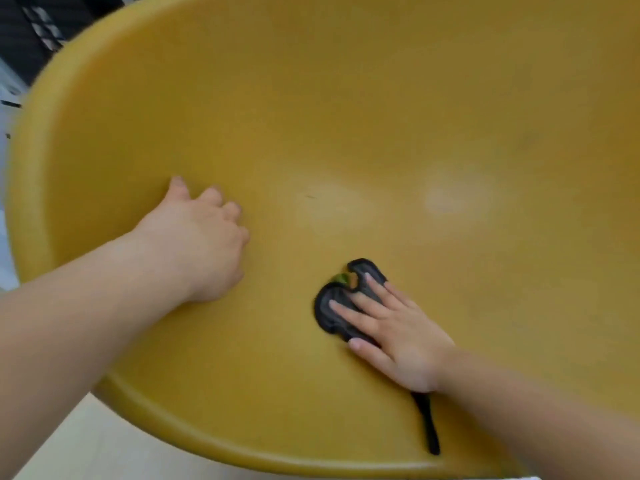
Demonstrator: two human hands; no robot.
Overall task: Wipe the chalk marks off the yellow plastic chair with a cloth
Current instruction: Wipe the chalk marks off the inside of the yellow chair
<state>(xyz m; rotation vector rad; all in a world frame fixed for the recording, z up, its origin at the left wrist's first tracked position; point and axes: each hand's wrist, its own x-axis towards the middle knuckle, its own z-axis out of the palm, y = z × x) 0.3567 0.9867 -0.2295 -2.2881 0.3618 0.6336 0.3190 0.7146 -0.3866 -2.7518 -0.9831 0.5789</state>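
The yellow plastic chair [346, 98] fills almost the whole view, its curved seat seen from above. A small dark cloth [334, 306] lies on the seat near the front edge. My right hand [394, 334] presses flat on the cloth with straight fingers, and a thin dark strip of the cloth trails out behind the wrist. My left hand [197, 237] rests on the seat to the left, its fingers curled and holding nothing. Two pale, faint smudges [446, 199] show on the seat beyond the hands. A small greenish spot sits at the cloth's top edge.
The chair's raised rim [31, 188] curves round the left and front. A light floor [86, 441] shows at the bottom left. Dark blurred shapes [38, 29] stand at the top left corner.
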